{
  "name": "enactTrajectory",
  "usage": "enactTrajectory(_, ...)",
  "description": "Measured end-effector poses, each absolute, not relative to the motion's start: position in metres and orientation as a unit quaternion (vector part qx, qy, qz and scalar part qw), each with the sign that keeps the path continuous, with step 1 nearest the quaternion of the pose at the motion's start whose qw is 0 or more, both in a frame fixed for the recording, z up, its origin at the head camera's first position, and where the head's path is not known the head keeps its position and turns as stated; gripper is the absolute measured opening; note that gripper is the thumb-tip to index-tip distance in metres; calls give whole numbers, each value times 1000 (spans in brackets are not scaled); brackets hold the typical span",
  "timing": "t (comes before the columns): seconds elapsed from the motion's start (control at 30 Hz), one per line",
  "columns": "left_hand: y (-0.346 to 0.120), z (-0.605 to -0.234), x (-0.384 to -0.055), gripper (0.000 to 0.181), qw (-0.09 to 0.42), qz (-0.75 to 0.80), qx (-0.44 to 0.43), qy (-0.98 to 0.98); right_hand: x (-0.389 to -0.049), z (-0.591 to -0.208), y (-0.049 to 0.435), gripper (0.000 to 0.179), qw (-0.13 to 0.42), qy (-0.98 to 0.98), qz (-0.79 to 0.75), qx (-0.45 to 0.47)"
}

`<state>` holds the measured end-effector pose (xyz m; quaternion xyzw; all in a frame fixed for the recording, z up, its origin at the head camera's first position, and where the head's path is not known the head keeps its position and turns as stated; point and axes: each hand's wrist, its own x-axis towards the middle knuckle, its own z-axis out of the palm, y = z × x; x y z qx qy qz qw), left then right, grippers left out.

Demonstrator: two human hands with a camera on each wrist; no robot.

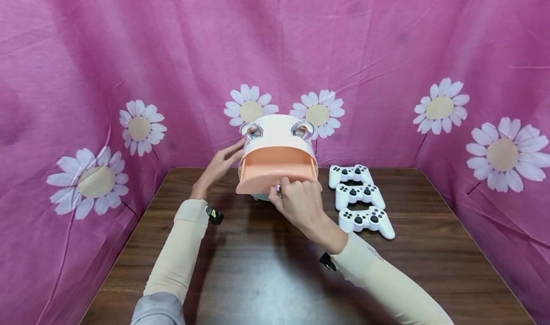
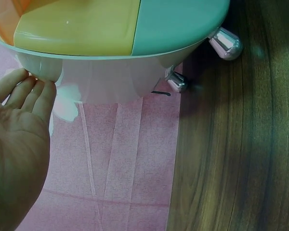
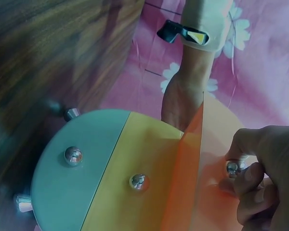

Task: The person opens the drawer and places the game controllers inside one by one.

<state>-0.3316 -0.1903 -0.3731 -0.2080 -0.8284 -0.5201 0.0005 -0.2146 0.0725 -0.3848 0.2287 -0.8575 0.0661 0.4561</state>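
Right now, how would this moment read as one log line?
right hand grips knob; orange drawer open; left hand touches cabinet; yellow drawer closed; green drawer closed; white controllers on table

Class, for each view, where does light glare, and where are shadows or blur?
Head view: pale glare on the table, between darker shadows; left wrist view: a small bright spot on the yellow drawer; right wrist view: glints on the green drawer's knob, table blurred at upper left.

- Place: cloth-walled booth (image 1: 240,38); home, lab or office, cannot tell.
- Cloth (image 1: 365,34): pink, creased, hung from 9 through 12 to 3 o'clock, three sides.
- Daisies (image 1: 502,154): large, printed on it.
- Table (image 1: 258,282): wood-grain, 6 o'clock, far edge near cloth.
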Motion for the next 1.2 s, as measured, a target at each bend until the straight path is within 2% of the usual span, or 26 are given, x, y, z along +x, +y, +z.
enactTrajectory(0.27,-195,-394,-349,54,7,-522,-193,-831,-206,-388,74,41,461,-853,67,233)
enactTrajectory(0.47,-192,-382,-339,55,1,-520,-196,-832,-197,-389,75,40,453,-857,67,236)
enactTrajectory(0.67,-199,-404,-354,54,20,-517,-208,-830,-191,-391,76,39,451,-856,69,242)
enactTrajectory(1.0,-198,-403,-357,54,-4,-515,-197,-834,-186,-394,77,40,454,-854,69,246)
enactTrajectory(1.2,-197,-403,-356,54,2,-517,-199,-833,-181,-395,77,39,447,-857,74,246)
